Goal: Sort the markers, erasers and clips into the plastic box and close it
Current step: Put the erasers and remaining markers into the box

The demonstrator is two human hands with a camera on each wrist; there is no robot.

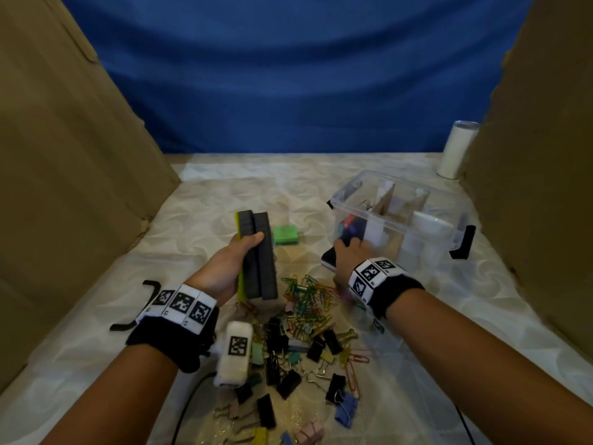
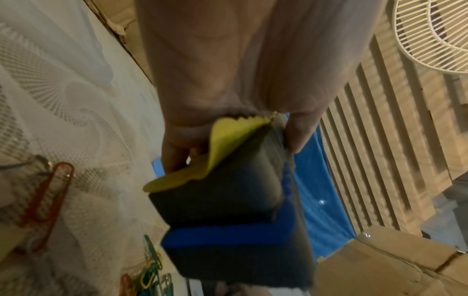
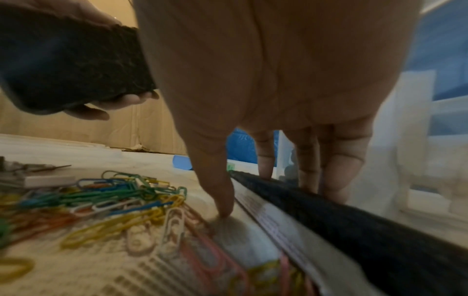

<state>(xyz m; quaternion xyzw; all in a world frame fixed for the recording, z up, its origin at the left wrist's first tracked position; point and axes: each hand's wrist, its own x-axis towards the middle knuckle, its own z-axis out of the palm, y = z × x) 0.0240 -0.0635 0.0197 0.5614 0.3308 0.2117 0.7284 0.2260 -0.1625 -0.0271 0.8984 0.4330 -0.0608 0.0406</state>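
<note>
My left hand grips two dark-felt erasers stacked side by side, raised above the table; the left wrist view shows one yellow-backed and one blue-backed eraser. My right hand reaches down beside the clear plastic box and pinches a white eraser with black felt, thumb on its near side and fingers on its far side. The box stands uncovered with cardboard dividers and markers inside. A green eraser lies behind my left hand. Coloured paper clips and binder clips are heaped in front.
Cardboard walls stand on the left and the right, with a blue cloth behind. A white cylinder stands at the back right. The box has black latches. A patterned cloth covers the table.
</note>
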